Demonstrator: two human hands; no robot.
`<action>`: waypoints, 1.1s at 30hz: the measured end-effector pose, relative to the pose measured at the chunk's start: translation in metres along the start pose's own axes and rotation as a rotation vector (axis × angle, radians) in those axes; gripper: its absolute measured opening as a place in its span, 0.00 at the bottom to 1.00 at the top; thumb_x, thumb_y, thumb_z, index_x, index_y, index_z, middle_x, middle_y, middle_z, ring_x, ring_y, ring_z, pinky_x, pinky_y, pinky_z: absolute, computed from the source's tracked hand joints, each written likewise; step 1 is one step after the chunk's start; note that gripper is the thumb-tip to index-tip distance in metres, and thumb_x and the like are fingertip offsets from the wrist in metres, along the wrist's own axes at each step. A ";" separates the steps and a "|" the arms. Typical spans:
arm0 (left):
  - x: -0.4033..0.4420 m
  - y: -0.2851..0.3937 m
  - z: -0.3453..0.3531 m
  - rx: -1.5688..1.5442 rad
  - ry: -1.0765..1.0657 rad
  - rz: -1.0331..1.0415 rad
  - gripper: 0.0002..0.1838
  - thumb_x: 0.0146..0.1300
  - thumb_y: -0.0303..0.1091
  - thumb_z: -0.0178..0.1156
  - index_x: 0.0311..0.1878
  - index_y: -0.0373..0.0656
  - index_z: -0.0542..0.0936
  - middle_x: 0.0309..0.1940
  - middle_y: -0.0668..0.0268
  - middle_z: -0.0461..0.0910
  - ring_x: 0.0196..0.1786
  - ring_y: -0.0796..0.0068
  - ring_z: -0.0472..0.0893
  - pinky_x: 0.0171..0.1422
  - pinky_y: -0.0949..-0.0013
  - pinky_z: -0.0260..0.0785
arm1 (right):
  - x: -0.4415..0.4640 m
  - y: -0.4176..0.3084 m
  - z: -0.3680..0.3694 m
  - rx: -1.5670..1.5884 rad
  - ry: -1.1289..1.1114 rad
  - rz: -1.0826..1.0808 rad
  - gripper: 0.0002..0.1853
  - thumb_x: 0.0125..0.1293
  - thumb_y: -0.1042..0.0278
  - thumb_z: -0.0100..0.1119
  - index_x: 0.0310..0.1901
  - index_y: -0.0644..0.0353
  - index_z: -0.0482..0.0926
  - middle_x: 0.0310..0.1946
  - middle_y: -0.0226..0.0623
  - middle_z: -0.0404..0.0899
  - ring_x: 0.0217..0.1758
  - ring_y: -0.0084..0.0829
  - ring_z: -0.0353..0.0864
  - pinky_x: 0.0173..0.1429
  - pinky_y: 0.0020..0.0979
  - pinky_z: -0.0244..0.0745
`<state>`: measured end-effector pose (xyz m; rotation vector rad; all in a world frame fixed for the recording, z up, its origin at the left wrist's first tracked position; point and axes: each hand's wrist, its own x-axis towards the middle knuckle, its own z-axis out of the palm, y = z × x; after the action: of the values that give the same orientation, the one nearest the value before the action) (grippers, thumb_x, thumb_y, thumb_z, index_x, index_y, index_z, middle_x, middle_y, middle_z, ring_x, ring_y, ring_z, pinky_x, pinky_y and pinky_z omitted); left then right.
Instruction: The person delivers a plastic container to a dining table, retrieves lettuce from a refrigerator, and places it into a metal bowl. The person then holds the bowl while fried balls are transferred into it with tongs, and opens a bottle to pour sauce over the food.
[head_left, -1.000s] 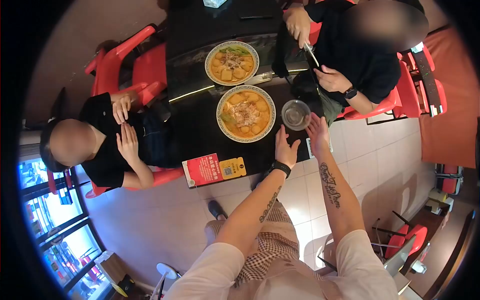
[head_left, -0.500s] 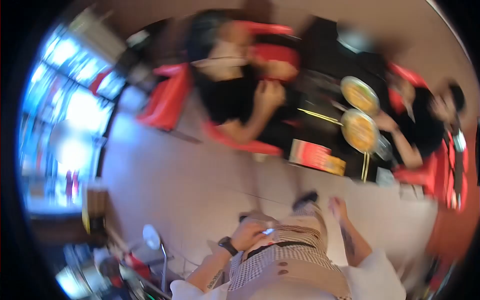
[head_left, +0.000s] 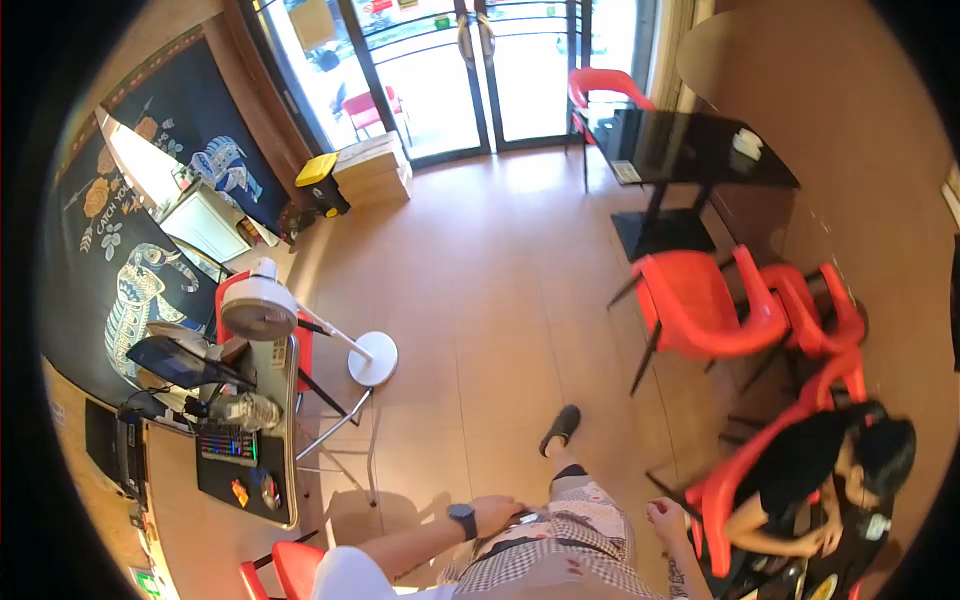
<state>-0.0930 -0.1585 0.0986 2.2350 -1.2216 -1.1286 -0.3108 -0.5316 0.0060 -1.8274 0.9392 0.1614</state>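
My left hand (head_left: 493,516), with a dark watch (head_left: 461,516) on its wrist, is at the front of my checked apron (head_left: 540,548). Its fingers are curled round a small pale thing too unclear to name. My right hand (head_left: 664,520) hangs by my other side, its fingers loosely curled and nothing visible in them. Below the apron one dark shoe (head_left: 562,428) shows on the floor.
To the left stand a white fan (head_left: 372,360) and a desk with a keyboard (head_left: 229,446). Red chairs (head_left: 700,300) and a black table (head_left: 680,140) line the right. A seated person (head_left: 800,470) is lower right. Glass doors (head_left: 430,90) are ahead.
My view has swung from the diners' table with its plates toward the glass doors. The seated person is now at the lower right. My left hand stays at the apron.
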 end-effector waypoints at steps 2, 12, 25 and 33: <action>0.015 -0.044 -0.049 0.031 0.016 -0.077 0.15 0.68 0.43 0.52 0.49 0.48 0.83 0.44 0.57 0.83 0.51 0.55 0.81 0.55 0.58 0.74 | 0.092 -0.056 0.021 -0.069 -0.073 -0.098 0.15 0.63 0.62 0.65 0.43 0.67 0.84 0.33 0.41 0.85 0.36 0.27 0.84 0.41 0.30 0.78; 0.045 -0.165 -0.339 0.075 0.701 -0.166 0.13 0.63 0.38 0.63 0.44 0.39 0.85 0.49 0.56 0.84 0.50 0.59 0.83 0.55 0.61 0.76 | 0.386 -0.579 0.220 -0.413 -0.710 -0.594 0.18 0.67 0.58 0.60 0.52 0.62 0.81 0.43 0.44 0.85 0.46 0.35 0.84 0.52 0.36 0.79; 0.041 -0.545 -0.755 -1.460 1.709 0.037 0.18 0.74 0.44 0.52 0.49 0.38 0.82 0.37 0.67 0.83 0.42 0.75 0.82 0.49 0.69 0.74 | 0.520 -0.982 0.567 0.548 -1.563 0.089 0.31 0.66 0.74 0.47 0.72 0.63 0.58 0.60 0.43 0.73 0.60 0.45 0.76 0.53 0.58 0.80; 0.042 -0.726 -0.914 -1.852 1.776 0.411 0.27 0.77 0.49 0.41 0.65 0.36 0.69 0.57 0.55 0.78 0.56 0.60 0.80 0.64 0.57 0.71 | 0.564 -1.204 0.780 0.457 -1.581 0.001 0.33 0.62 0.77 0.46 0.72 0.64 0.58 0.59 0.44 0.73 0.59 0.40 0.77 0.58 0.49 0.81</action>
<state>1.0281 0.1578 0.1918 0.5871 0.3150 0.2940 1.1082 0.0226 0.2406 -0.7884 -0.1781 1.0850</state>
